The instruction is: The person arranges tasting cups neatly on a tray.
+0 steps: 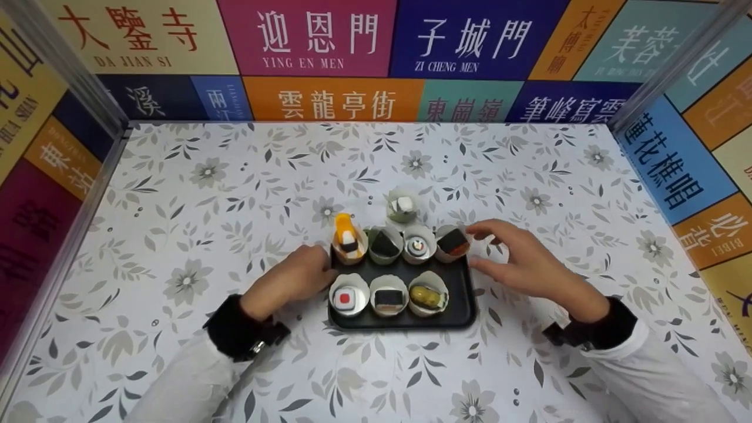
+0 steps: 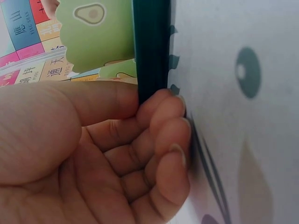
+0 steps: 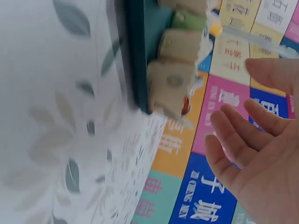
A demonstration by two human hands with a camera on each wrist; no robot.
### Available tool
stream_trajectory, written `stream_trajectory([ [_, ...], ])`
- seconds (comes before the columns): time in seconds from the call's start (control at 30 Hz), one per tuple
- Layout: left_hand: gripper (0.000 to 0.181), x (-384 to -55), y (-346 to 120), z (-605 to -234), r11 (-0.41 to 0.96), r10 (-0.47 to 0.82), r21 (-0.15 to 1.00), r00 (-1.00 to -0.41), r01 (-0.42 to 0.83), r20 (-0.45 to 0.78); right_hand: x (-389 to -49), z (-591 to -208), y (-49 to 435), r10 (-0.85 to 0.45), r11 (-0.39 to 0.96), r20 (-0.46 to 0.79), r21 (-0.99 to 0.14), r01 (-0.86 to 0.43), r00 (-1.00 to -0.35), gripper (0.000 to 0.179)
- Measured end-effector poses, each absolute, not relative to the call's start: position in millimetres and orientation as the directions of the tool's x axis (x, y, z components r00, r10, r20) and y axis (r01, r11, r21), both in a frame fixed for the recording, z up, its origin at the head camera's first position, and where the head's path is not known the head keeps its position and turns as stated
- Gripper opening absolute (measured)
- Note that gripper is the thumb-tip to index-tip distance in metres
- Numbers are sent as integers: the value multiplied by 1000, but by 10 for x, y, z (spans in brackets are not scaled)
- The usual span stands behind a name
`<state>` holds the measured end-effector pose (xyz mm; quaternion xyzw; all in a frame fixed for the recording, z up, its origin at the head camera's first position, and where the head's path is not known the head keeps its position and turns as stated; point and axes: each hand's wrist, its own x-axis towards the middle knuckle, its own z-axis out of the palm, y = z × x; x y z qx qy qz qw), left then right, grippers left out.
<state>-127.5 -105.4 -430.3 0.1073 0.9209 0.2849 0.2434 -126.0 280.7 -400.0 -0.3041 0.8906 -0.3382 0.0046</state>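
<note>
A black rectangular tray [image 1: 461, 299] lies on the table, bearing two rows of paper cups with small sushi-like pieces. My left hand [image 1: 299, 273] grips its left edge; in the left wrist view the thumb lies against the tray's dark side [image 2: 153, 46] and the fingers curl round its lower edge. A green cup printed with an avocado [image 2: 96, 32] stands just inside there. At the tray's back right corner, my right hand [image 1: 517, 258] has its fingers spread beside the cup with a black-wrapped piece [image 1: 453, 242]. Nothing lies between these fingers in the right wrist view.
One more cup with a white piece [image 1: 402, 205] stands on the table behind the tray. A floral cloth [image 1: 176, 235] covers the table. Panels with large Chinese characters [image 1: 329, 35] wall it in at the back and both sides.
</note>
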Motion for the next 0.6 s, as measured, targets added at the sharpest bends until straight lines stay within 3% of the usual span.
stream_trajectory([
  [0.27, 23, -1275, -1049, -4327, 817, 323, 575, -861, 43, -394, -1696, -3928, 2800, -494, 703, 25, -576, -417, -869, 81],
  [0.6, 34, -1280, -1056, -4308, 813, 339, 579, -855, 57, -392, -2156, -3854, 2473, -504, 775, -140, -510, -374, -852, 92],
])
